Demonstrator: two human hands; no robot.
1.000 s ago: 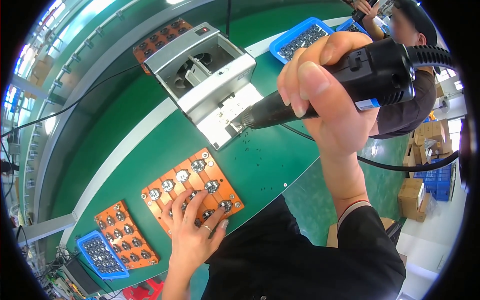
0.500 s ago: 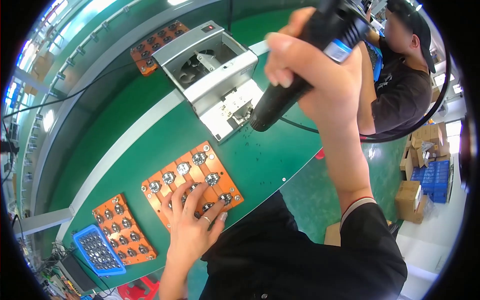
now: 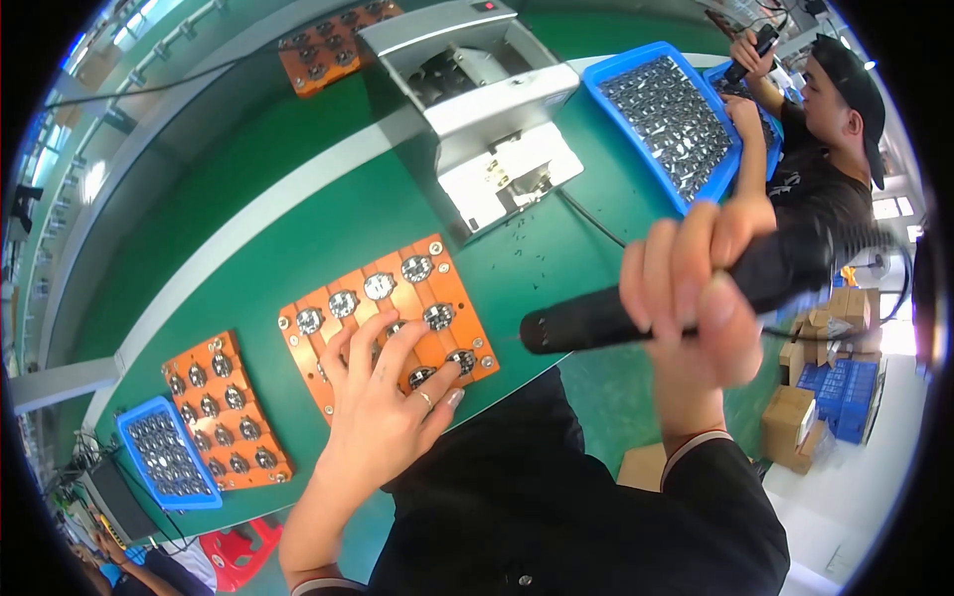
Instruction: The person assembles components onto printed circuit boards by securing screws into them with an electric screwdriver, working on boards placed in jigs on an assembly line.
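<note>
An orange fixture plate lies on the green bench in front of me, with round metal-and-black parts seated in rows. My left hand rests on its near side, fingers spread over several of the parts, hiding some of them. In my right hand is a black electric screwdriver, fingers wrapped round its body. It lies nearly level, its nose aimed left at the plate's right edge and apart from it. The tool's rear is blurred.
A grey screw feeder stands beyond the plate, small dark screws scattered nearby. Blue trays of parts lie far right and near left. Other orange plates sit left and at the back. A co-worker at right holds a similar tool.
My right hand has brought the screwdriver from the feeder toward me and down, turning it level beside the plate. My left hand stays on the plate. The view has shifted, showing the far-right tray.
</note>
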